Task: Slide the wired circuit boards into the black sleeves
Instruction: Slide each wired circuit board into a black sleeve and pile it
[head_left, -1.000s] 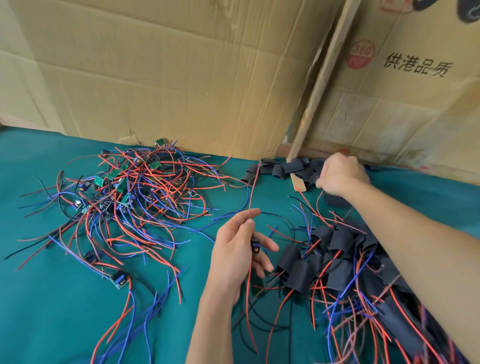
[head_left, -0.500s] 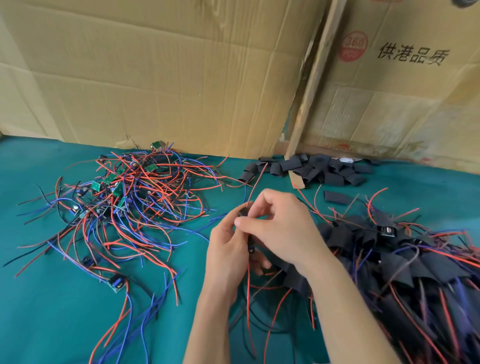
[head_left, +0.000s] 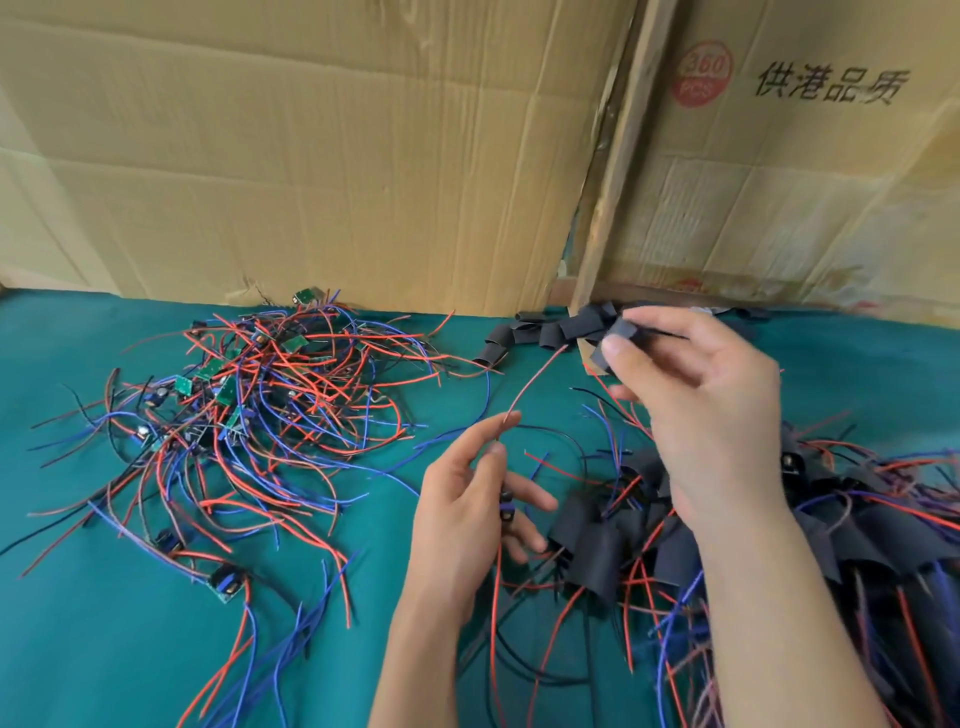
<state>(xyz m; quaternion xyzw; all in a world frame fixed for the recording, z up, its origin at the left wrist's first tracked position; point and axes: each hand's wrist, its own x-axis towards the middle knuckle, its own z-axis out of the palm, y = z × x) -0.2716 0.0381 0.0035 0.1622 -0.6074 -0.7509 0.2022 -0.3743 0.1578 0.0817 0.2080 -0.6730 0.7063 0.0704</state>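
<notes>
This is looking like a small assembly workshop — a bench covered in green cloth (head_left: 104, 649) is holding a tangle of wired circuit boards (head_left: 244, 415) at ten o'clock and sleeved ones (head_left: 779, 545) piling up at four o'clock. Flattened cardboard boxes (head_left: 311, 156) — one stamped "360 PCS" — are standing along twelve o'clock as a backdrop.

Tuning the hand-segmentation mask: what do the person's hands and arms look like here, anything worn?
Both are bare. The left hand and right hand show no gloves, rings, watch or bands. Both forearms are uncovered down to the bottom edge of the picture, with no sleeve in view. Nails are short and unpainted. No markings or tape visible.
</notes>
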